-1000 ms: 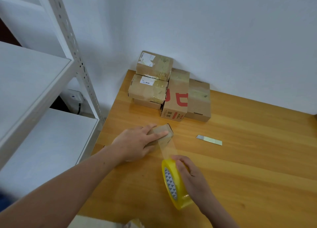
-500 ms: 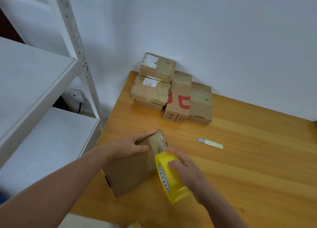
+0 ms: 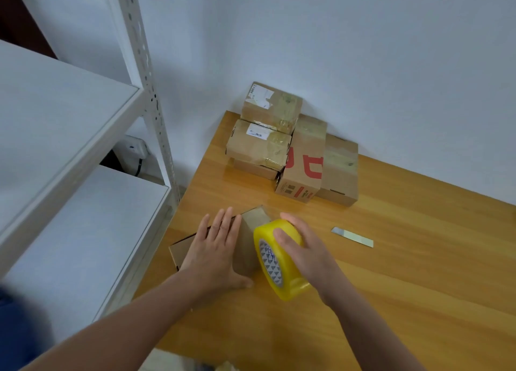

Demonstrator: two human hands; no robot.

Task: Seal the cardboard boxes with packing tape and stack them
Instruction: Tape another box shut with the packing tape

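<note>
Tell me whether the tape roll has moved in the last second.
Yes. The tape roll moved toward the wall: it was well short of the metal strip, now almost level with it.

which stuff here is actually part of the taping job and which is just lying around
In the job:
- cardboard box under the flat left hand
- yellow tape roll, gripped by the right hand
- stacked boxes by the wall

Lying about:
- small metal strip on the table
- white shelf unit
- wall socket behind it
</note>
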